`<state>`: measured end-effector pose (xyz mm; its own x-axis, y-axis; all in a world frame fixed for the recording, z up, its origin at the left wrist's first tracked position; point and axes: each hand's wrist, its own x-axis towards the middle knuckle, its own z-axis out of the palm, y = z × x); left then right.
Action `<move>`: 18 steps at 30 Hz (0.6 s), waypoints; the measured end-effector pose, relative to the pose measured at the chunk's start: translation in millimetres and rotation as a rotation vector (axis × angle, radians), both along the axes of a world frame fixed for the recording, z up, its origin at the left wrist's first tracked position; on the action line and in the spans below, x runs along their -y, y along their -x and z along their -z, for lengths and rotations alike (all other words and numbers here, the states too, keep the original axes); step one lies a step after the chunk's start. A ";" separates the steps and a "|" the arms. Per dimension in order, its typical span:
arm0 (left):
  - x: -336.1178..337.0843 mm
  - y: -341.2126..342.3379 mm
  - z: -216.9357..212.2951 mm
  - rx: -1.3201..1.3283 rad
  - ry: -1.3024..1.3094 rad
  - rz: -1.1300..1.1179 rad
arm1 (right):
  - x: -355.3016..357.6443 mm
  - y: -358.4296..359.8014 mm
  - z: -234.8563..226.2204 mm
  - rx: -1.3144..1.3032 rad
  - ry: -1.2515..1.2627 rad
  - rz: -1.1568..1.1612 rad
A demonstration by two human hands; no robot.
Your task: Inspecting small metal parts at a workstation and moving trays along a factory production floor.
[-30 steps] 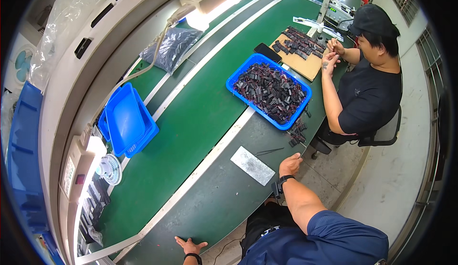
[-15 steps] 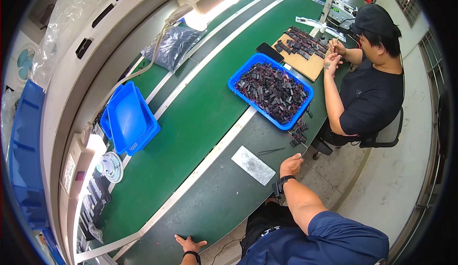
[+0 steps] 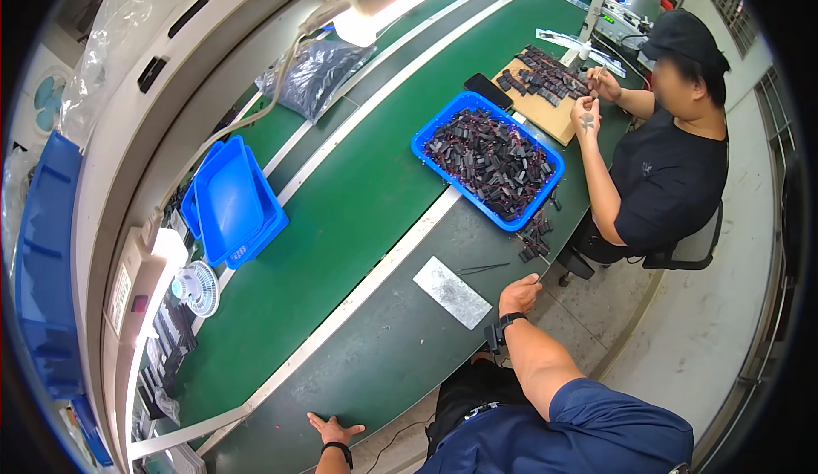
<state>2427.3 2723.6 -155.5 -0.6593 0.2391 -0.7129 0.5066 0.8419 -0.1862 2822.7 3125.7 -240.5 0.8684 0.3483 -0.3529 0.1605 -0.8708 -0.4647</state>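
Left hand (image 3: 334,430) at bottom centre of the frame, palm flat on the desk (image 3: 375,338) edge, fingers spread apart, holding nothing; looks like a brace while leaning. Right hand (image 3: 520,294) at lower centre-right rests at the desk edge, fingers curled loosely together; can't tell if anything is pinched. Just up-left of it: thin dark tweezers (image 3: 482,268), then a grey flat pad (image 3: 452,291) beside the hand, both likely parked within easy reach. Small heap of dark parts (image 3: 535,239) lies just above the right hand, spilling from the corner of the full blue tray (image 3: 488,158), centre-right. Stacked empty blue trays (image 3: 228,204) sit left of centre, tilted. A seated co-worker (image 3: 669,158) upper right works parts on a cardboard sheet (image 3: 545,99).

Versus earlier frames: both hands sit in the same spots, tweezers and pad unmoved; only the view shifts slightly.
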 end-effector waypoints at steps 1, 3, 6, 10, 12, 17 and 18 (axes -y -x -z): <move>-0.5 -0.3 -1.7 0.011 -0.004 0.011 | 0.2 0.1 0.3 -0.002 0.006 -0.004; -1.2 -0.6 -4.5 0.018 -0.013 0.021 | 0.5 1.1 0.7 0.015 -0.007 -0.003; 0.2 0.0 -3.5 0.023 -0.030 0.005 | -0.2 2.0 0.6 0.027 -0.014 -0.011; 10.7 2.7 5.6 -0.006 -0.090 -0.026 | 1.1 2.0 -3.6 0.020 -0.012 -0.013; 15.3 4.7 11.8 -0.014 -0.114 -0.020 | -0.1 1.0 -6.1 -0.030 0.007 0.029; 20.3 8.3 17.9 -0.053 -0.141 0.063 | -3.7 -0.1 -13.5 -0.056 0.018 0.053; 20.0 9.1 16.9 -0.048 -0.151 0.077 | -2.7 0.5 -14.0 -0.038 0.018 0.038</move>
<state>2418.2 2703.5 -172.4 -0.6671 0.3926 -0.6331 0.5646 0.8209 -0.0858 2822.2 3128.4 -226.5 0.8668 0.3086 -0.3916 0.1095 -0.8841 -0.4543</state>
